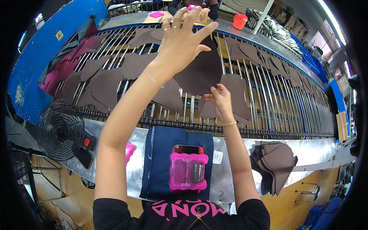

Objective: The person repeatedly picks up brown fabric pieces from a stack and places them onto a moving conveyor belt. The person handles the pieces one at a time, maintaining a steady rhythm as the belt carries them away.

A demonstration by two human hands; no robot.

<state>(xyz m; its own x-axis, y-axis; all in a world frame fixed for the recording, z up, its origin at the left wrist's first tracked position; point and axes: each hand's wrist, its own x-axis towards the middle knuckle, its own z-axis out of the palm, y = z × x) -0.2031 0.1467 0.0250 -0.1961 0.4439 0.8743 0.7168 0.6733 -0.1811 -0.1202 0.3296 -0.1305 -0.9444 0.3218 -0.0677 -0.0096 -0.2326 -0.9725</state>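
My left hand (180, 44) reaches far over the roller rack with its fingers spread, and I see nothing gripped in it. Below its thumb hangs a dark brown cut piece of sheet material (201, 74). My right hand (221, 99) pinches the near right edge of that piece between thumb and fingertips. Similar brown pieces with curved edges lie flat on the metal rods, among them one (234, 90) under and beside my right hand and another (103, 86) to the left. The far end of the held piece is partly hidden by my left hand.
A black fan (61, 130) stands at the left of the metal table. A pink tray (188, 172) rests on dark blue cloth (157, 153). To the right lies a stack of brown pieces (274, 163). Across the rack are a co-worker's hands (203, 14) and a red cup (240, 21).
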